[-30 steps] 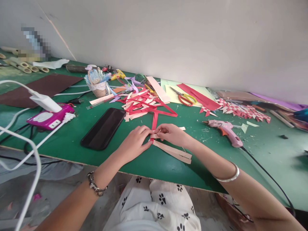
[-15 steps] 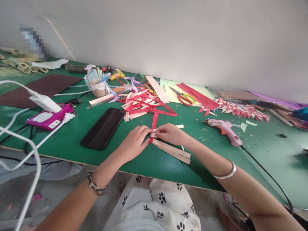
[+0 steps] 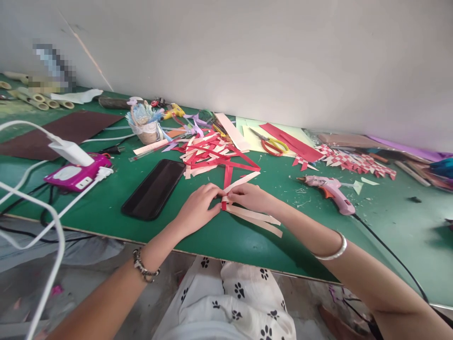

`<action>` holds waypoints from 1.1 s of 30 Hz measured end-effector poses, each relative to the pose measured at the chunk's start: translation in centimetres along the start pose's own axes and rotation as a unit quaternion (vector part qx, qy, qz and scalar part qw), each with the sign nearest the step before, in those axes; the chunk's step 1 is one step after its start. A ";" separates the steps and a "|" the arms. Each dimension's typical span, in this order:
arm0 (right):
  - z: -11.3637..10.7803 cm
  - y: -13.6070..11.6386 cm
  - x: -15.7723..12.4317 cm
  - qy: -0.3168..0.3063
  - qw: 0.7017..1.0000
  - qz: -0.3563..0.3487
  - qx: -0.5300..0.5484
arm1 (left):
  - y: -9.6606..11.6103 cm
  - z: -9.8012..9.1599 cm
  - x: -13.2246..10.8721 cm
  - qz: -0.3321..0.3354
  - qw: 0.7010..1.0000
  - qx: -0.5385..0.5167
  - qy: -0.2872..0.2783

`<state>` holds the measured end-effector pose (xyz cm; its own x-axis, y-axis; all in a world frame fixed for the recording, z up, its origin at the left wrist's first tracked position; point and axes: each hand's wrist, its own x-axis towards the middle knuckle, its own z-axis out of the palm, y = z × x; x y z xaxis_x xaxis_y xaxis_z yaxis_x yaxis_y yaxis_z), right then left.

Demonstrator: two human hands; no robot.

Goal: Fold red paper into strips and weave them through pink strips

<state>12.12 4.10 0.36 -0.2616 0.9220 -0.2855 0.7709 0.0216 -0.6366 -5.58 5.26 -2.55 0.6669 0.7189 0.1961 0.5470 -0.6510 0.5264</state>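
Close to the table's front edge, my left hand (image 3: 201, 205) and my right hand (image 3: 249, 196) meet over a small weave of paper strips. Pale pink strips (image 3: 256, 220) fan out to the right from under my right hand, and another slants up beyond its knuckles. A red strip (image 3: 228, 175) runs away from the weave toward the back. My left fingers pinch the weave's left end, beside a red fold (image 3: 224, 206). My right thumb and fingers are closed on the strips just to the right. The fingertips partly hide the crossing point.
A black phone (image 3: 154, 189) lies left of my hands. Behind them is a heap of red and pink strips (image 3: 212, 153); scissors (image 3: 272, 144) rest on coloured paper. A pink glue gun (image 3: 329, 191) with its cord is at right. A magenta power strip (image 3: 78, 172) with white cables stands left.
The upper pale strip now slants up and away beyond my right hand instead of lying to the right behind it. The lower strips have spread apart a little. Both hands stay nearly in place.
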 end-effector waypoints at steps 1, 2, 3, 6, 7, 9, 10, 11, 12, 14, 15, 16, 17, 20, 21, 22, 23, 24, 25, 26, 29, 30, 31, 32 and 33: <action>0.0 0.0 0.0 0.001 1.000 0.004 -0.003 | 0.0 0.0 0.0 -0.001 1.000 0.001 0.000; 0.1 0.0 0.0 0.002 1.000 0.006 -0.004 | 0.0 0.0 0.0 -0.001 1.000 0.002 0.000; 0.1 0.0 -0.1 0.001 1.000 0.005 -0.002 | 0.0 0.0 0.0 -0.001 1.000 0.004 0.000; 0.3 0.3 -0.1 -0.004 1.000 -0.013 0.008 | -0.1 0.0 0.0 0.001 1.000 0.007 -0.005; 0.3 0.4 -0.2 -0.005 1.000 -0.026 0.011 | 0.0 -0.1 -0.1 0.004 1.000 0.007 -0.007; 0.5 0.7 -0.2 -0.005 0.998 -0.058 0.009 | 0.1 -0.2 -0.2 0.009 1.000 0.008 -0.013; 0.5 0.8 -0.2 -0.003 0.997 -0.073 0.003 | 0.2 -0.3 -0.3 0.011 1.000 0.008 -0.018; 0.6 0.9 -0.2 -0.002 0.997 -0.083 -0.004 | 0.3 -0.4 -0.3 0.014 1.000 0.008 -0.023; 0.6 1.0 -0.2 0.000 0.996 -0.089 -0.009 | 0.4 -0.4 -0.4 0.016 0.999 0.007 -0.029; 0.6 1.1 -0.3 0.005 0.996 -0.092 -0.013 | 0.5 -0.5 -0.5 0.022 0.999 0.003 -0.036; 0.6 1.1 -0.4 0.007 0.996 -0.092 -0.013 | 0.5 -0.5 -0.5 0.024 0.999 -0.002 -0.037; 0.6 1.1 -0.4 0.008 0.995 -0.095 -0.014 | 0.5 -0.5 -0.6 0.026 0.999 -0.009 -0.036; 0.6 1.1 -0.5 0.007 0.995 -0.103 -0.016 | 0.5 -0.5 -0.6 0.027 0.999 -0.017 -0.034; 0.5 1.3 -0.9 0.001 0.990 -0.140 -0.011 | 0.3 -0.4 -0.6 0.033 0.999 -0.031 -0.029; 0.4 1.3 -1.0 -0.002 0.989 -0.151 -0.005 | 0.2 -0.4 -0.6 0.036 0.998 -0.032 -0.028; 0.4 1.3 -1.1 -0.006 0.987 -0.160 -0.001 | 0.1 -0.4 -0.6 0.039 0.998 -0.031 -0.028; 0.4 1.4 -1.1 -0.010 0.986 -0.167 0.000 | 0.1 -0.4 -0.5 0.041 0.998 -0.030 -0.028; 0.3 1.4 -1.2 -0.010 0.985 -0.170 -0.002 | 0.1 -0.3 -0.5 0.043 0.998 -0.028 -0.028; 0.2 1.4 -1.3 -0.010 0.985 -0.170 -0.007 | 0.1 -0.3 -0.5 0.043 0.998 -0.025 -0.029; 0.1 1.4 -1.3 -0.011 0.986 -0.166 -0.012 | 0.1 -0.3 -0.4 0.044 0.998 -0.023 -0.030; -0.7 1.4 -1.7 -0.019 0.989 -0.143 -0.017 | 0.1 -0.4 -0.4 0.044 0.998 -0.018 -0.033; -1.1 1.4 -1.9 -0.034 0.989 -0.145 -0.014 | 0.1 -0.4 -0.4 0.044 0.998 -0.017 -0.033; -1.4 1.4 -2.0 -0.051 0.986 -0.157 -0.007 | 0.1 -0.4 -0.4 0.045 0.998 -0.015 -0.033; -1.7 1.5 -2.2 -0.065 0.983 -0.174 0.002 | 0.1 -0.4 -0.5 0.045 0.998 -0.013 -0.032; -1.9 1.5 -2.4 -0.076 0.978 -0.195 0.009 | 0.1 -0.4 -0.5 0.044 0.998 -0.011 -0.032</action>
<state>15.03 2.66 1.43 -0.6182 0.7768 -0.1197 0.5844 0.3525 -0.7309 -6.04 4.92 -2.23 0.7435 0.6413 0.1895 0.4742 -0.7055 0.5268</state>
